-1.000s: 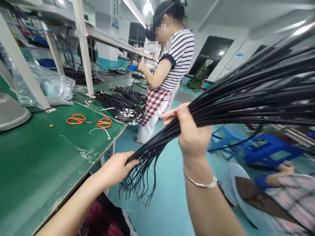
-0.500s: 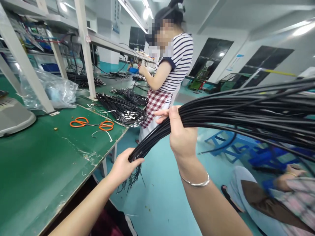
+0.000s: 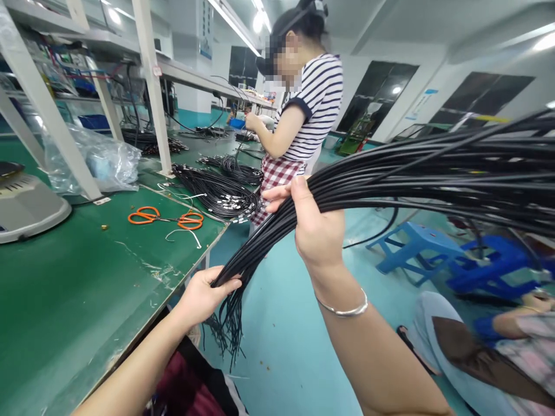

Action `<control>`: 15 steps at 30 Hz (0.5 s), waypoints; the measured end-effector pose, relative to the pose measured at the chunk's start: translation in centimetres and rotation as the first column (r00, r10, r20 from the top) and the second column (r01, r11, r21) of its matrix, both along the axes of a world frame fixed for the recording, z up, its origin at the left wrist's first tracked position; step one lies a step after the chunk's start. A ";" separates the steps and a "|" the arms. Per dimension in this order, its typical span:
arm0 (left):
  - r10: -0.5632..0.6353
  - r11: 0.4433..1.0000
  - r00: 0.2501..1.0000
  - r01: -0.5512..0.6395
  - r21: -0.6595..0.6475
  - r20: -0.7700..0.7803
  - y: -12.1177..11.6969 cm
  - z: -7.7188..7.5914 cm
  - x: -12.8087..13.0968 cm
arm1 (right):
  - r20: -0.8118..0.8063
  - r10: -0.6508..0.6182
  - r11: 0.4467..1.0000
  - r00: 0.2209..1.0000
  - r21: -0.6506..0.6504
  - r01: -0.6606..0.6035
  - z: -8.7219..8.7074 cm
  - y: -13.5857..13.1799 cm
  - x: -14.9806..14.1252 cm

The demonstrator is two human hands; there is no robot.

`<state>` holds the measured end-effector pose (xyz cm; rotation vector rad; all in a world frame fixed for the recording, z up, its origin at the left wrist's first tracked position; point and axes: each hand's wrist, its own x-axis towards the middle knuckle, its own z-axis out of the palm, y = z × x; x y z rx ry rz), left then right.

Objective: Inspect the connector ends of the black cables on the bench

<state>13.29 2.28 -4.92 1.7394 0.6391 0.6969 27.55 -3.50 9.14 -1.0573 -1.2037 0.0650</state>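
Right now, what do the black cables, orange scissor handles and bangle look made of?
The black cables look like flexible plastic or rubber sheathing, with a soft sheen along their bends. The orange scissor handles look like smooth moulded plastic. The bangle looks like polished silvery metal, judging by its bright highlights; the alloy can't be told.

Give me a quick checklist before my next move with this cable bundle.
Left hand gripping the black cable bundle: ok.
Right hand gripping the bundle: ok.
Cable ends gathered: not ok, they hang loose below the left hand.
Standing co-worker apart from the bundle: ok.
Seated co-worker clear of the cables: cannot tell, the bundle passes above.
Bundle's far end: cannot tell, it runs out of view.
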 end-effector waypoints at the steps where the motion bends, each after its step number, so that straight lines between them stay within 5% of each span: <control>1: -0.014 1.000 1.000 0.014 0.017 -0.026 0.1 -0.1 -0.4 | 0.006 -0.001 1.000 1.000 0.003 0.001 0.1 0.0 -0.1; 5: -0.113 0.986 0.975 0.134 0.099 -0.189 0.2 -2.0 -1.4 | 0.048 -0.056 0.998 0.997 0.033 0.055 1.2 0.1 -0.5; 12: -0.165 0.983 0.934 0.181 0.019 -0.317 -1.2 -10.1 -1.8 | 0.071 -0.119 0.986 0.990 0.123 0.110 6.7 -0.4 -0.6; 15: -0.125 0.983 0.930 0.163 0.082 -0.346 -1.2 -10.0 -3.0 | 0.059 -0.097 0.978 0.994 0.189 0.084 8.7 -1.0 -0.3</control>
